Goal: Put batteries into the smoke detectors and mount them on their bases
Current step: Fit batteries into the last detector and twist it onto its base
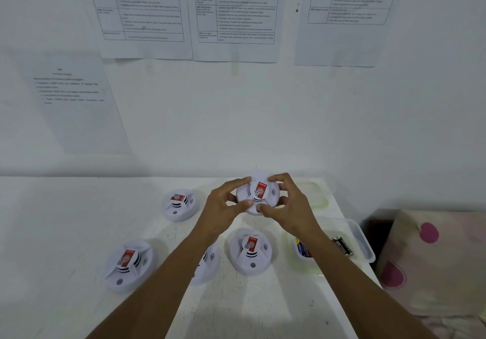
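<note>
The white table (65,220) is carrying four smoke detectors (128,262), one of them half hidden under the left arm (168,273). At the right a clear box (364,244) is holding batteries (343,248). Over the far part of the table both hands are grasping a fifth detector (259,194): the left hand (223,208) and the right hand (290,207) are curling their fingers round its rim, thumbs pressing its near edge. It is perhaps lifted slightly; this is hard to judge.

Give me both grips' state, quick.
Left grip: holds the smoke detector, fingers curled round its rim.
Right grip: holds the same smoke detector from the other side.
</note>
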A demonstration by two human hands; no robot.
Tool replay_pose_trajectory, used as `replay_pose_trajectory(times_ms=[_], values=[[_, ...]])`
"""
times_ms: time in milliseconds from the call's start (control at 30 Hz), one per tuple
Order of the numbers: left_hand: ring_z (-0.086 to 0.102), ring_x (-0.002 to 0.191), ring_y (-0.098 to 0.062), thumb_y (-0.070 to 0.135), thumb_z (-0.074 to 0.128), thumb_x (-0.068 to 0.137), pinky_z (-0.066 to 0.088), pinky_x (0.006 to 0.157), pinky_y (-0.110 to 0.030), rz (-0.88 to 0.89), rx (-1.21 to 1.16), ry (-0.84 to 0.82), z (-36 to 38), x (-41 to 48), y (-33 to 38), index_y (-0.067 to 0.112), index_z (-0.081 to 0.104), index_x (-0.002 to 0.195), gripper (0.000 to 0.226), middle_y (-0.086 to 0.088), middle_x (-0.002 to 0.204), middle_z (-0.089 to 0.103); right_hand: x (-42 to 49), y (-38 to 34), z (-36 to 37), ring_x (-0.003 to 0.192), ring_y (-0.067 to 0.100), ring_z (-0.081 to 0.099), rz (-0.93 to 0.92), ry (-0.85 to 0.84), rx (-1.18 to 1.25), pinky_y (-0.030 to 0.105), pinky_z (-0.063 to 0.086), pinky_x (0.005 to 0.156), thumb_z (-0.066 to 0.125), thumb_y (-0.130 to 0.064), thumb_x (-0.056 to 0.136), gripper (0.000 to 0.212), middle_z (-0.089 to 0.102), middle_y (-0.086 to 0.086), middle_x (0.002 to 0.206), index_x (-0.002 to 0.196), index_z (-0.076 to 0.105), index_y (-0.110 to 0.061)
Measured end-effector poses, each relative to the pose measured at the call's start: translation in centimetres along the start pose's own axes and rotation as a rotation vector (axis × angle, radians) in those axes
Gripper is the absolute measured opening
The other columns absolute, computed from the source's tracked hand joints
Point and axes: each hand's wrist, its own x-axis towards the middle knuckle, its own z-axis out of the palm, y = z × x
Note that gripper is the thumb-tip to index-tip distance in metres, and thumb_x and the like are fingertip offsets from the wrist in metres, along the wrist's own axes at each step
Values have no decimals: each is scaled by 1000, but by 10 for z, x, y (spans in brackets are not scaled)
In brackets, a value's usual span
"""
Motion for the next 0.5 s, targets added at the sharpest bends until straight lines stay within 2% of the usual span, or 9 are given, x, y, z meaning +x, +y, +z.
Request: replay_pose_trajectory(times_ms=[200,333,500], values=[[63,85,-2,19,75,84,53,75,-18,10,-25,20,-1,1,2,29,63,125,44,9,122,67,1,-3,3,88,13,69,-13,8,3,25,59,70,84,-24,70,56,59,-18,105,115,50,-30],[62,83,0,19,74,85,53,75,-18,17,-26,38,0,1,3,30,63,124,42,8,120,67,2,-3,3,85,11,69,-17,17,4,26,59,70,84,-24,70,56,61,-16,104,114,51,-31],[63,87,-4,20,74,85,55,77,-19,14,-19,49,0,1,3,37,63,118,40,10,120,67,0,-3,4,88,10,68,-33,12,8,24,58,70,83,-25,72,54,60,-20,106,115,51,-32]])
